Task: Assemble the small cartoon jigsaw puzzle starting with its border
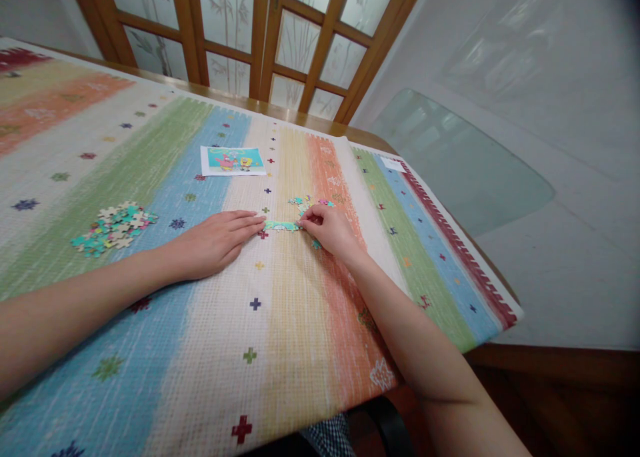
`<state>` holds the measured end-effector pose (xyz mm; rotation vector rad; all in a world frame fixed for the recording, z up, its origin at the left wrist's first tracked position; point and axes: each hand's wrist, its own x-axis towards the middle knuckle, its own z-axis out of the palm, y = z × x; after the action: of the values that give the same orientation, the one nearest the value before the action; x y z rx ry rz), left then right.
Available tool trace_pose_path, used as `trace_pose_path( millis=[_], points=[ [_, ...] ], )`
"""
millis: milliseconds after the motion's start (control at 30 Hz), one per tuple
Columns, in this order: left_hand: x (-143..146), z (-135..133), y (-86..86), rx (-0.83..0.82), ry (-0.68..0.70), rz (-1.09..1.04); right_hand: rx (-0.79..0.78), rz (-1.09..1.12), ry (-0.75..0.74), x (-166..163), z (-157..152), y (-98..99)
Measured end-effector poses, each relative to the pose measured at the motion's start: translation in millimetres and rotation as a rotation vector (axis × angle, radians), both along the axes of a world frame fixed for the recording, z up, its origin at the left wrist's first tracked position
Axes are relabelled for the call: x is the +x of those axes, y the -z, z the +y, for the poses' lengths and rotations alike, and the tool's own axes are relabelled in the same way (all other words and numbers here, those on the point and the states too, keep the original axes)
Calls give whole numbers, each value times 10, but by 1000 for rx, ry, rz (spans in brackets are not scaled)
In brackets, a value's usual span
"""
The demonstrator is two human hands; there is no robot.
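A short strip of joined jigsaw pieces [281, 226], mostly turquoise, lies flat on the striped tablecloth. My left hand [215, 242] rests palm down with its fingers stretched out, the fingertips touching the strip's left end. At the other end, my right hand [327, 229] pinches a jigsaw piece between thumb and fingers; the piece is mostly hidden by them. A few loose jigsaw pieces [326, 203], turquoise and pink, lie just beyond and around the right hand. One more piece [317, 244] shows below its fingers.
To the left lies a heap of jigsaw pieces [117, 229], some face down. A printed cartoon picture [233, 161] is farther back. A small white paper [393, 164] lies near the right edge of the tablecloth [230, 350]. Wooden glazed doors [265, 37] stand behind the table.
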<state>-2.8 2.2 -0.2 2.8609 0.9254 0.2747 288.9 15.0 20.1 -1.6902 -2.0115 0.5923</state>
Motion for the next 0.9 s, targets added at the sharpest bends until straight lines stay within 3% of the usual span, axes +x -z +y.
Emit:
trace_pose_path(
  millis=[333,900],
  points=[
    [7,0,3,22,-4,21,98,-89,-97,49,20,-61],
    [-12,4,19,13,-10,17,235,-9,129,491,75,-432]
  ],
)
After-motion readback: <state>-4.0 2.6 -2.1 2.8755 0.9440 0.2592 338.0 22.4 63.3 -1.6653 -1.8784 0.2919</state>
